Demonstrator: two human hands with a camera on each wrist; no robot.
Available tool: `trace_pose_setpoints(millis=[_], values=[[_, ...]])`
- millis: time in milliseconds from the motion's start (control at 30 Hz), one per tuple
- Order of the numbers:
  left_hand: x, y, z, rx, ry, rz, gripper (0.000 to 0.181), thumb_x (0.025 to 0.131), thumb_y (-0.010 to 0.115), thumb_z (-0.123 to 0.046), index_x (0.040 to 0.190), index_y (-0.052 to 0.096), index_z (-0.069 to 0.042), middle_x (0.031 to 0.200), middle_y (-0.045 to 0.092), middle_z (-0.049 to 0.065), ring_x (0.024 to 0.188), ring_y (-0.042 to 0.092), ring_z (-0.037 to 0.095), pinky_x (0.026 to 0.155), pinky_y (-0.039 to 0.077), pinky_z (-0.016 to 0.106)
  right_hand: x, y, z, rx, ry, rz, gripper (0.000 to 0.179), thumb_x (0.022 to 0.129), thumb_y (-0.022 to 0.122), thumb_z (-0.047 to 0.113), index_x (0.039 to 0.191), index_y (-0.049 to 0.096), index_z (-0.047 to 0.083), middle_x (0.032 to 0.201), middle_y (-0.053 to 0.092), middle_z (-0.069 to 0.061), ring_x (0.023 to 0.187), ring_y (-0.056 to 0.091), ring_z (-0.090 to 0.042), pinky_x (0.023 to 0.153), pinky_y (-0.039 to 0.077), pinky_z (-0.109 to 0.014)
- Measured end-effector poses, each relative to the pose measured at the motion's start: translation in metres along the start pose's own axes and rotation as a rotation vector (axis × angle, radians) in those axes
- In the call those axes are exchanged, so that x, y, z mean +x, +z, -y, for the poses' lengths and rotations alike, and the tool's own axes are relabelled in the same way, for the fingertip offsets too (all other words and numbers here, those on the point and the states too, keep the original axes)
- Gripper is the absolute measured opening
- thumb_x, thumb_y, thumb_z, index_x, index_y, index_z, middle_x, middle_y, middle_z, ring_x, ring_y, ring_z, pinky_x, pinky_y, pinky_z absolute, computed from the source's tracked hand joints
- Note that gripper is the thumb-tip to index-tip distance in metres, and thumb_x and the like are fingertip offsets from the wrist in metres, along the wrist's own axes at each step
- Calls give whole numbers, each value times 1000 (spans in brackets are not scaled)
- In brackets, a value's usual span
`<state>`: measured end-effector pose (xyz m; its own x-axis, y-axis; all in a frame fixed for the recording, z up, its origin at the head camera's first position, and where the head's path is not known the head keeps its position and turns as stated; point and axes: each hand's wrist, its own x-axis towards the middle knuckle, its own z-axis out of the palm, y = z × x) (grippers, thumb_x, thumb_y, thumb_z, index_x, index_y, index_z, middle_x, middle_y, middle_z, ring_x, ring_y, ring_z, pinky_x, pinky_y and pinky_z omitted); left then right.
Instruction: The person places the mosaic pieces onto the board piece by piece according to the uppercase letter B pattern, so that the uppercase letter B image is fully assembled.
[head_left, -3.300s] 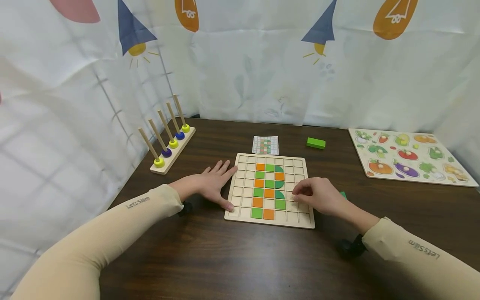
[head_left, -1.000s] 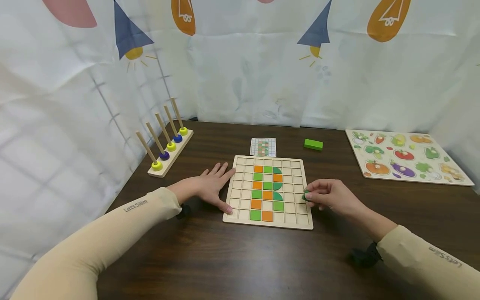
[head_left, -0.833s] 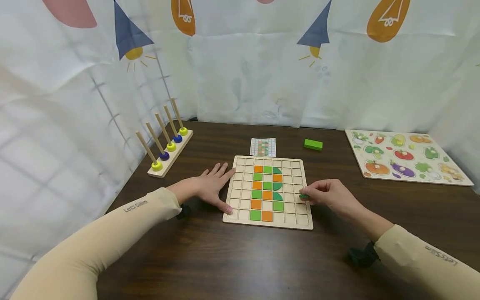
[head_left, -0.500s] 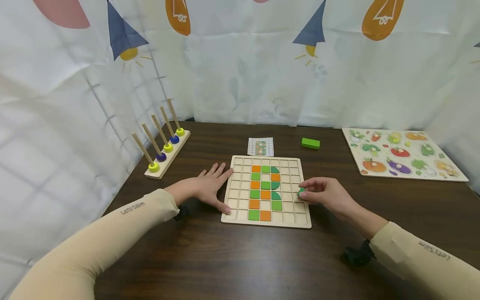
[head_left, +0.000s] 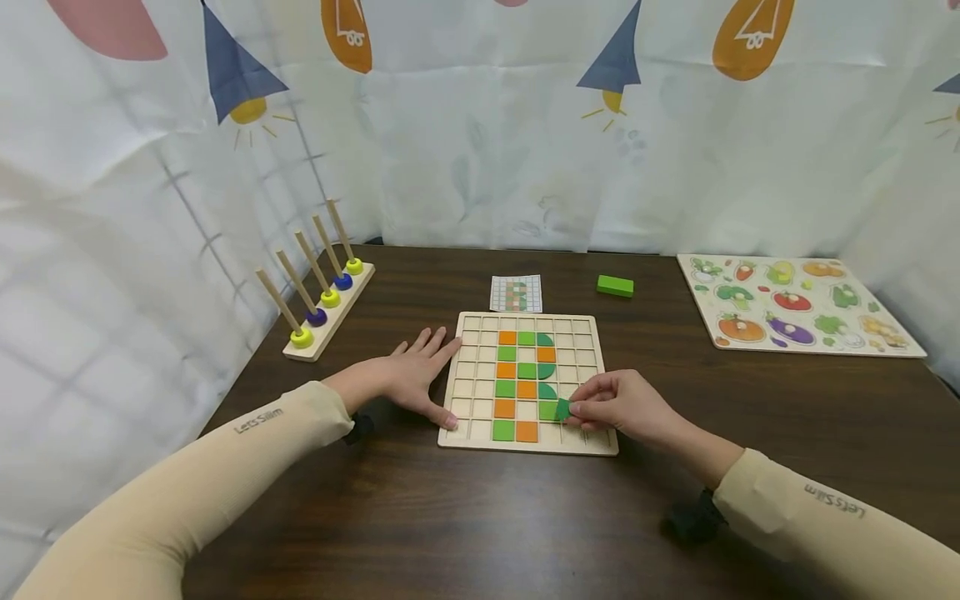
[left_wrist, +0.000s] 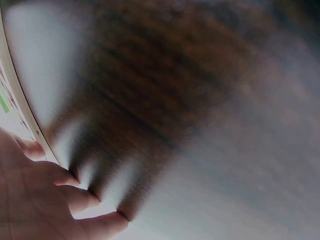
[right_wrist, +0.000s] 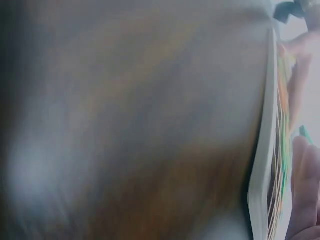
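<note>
A wooden grid board [head_left: 472, 388] lies on the table with orange, light green and dark green tiles set in its middle columns. My left hand [head_left: 416, 377] is spread flat at the board's left edge, thumb on its lower left corner and fingertips by its upper left side. My right hand [head_left: 618, 405] pinches a dark green tile [head_left: 563, 409] between thumb and fingers, close over the board. The tile overlaps the right side of a light green square [head_left: 548, 411] in the head view. In the right wrist view, the fingers [right_wrist: 304, 170] show beside the board's edge.
A small pattern card [head_left: 516, 293] lies just behind the board. A green block [head_left: 615, 286] sits at the back, right of the card. A peg stand [head_left: 330, 310] with rings is at the left. A vegetable puzzle board [head_left: 798, 307] lies at the back right.
My right hand was over the board's right part, then held the dark green tile at its right edge, and has now carried it left over the board. My left hand stays put.
</note>
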<state>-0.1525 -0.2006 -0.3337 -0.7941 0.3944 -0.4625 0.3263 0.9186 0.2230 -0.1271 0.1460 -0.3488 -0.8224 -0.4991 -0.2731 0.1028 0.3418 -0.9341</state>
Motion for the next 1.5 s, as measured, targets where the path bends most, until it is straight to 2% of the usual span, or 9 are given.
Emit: trace_pose_setpoints(millis=[233,633,967,1100,1300,1500], values=[[-1,1,0,-2,-4,3,132,76,77,-72,166,-1,-13,171,-9,22,158,-8,46,122,10,70,-3,15,1,-132,-24,47,23,94,75,15,105,76,-5,84,79,-13,70,74,-12,65,59,-25],[-2,0,0,-10,2,-7,133,76,77,-71,166,0,-12,171,-9,23,158,-7,46,121,11,71,1,25,3,-318,-51,-44,12,92,77,15,94,80,4,72,74,-3,61,65,-10,54,48,-24],[-2,0,0,-7,7,-11,133,76,77,-71,166,1,-11,171,-8,24,158,-6,47,121,11,71,1,29,5,-388,-39,-63,7,90,79,14,92,81,7,70,73,-1,63,63,-11,57,45,-25],[-1,0,0,-2,9,-9,132,76,77,-71,166,1,-11,171,-8,24,158,-6,47,121,11,71,1,29,5,-431,-82,-62,7,86,82,13,87,78,8,71,71,1,63,61,-10,60,46,-24],[-1,0,-1,-9,14,-9,132,77,77,-70,166,1,-10,171,-7,25,158,-6,48,121,11,72,0,31,6,-502,-157,-72,16,80,87,13,81,72,9,71,67,3,64,59,-9,63,50,-23],[-1,1,0,-1,13,-8,132,77,77,-71,166,1,-11,171,-7,25,157,-6,48,121,11,71,0,35,6,-531,-175,-95,15,80,86,9,79,71,9,70,66,4,64,57,-8,62,49,-23]])
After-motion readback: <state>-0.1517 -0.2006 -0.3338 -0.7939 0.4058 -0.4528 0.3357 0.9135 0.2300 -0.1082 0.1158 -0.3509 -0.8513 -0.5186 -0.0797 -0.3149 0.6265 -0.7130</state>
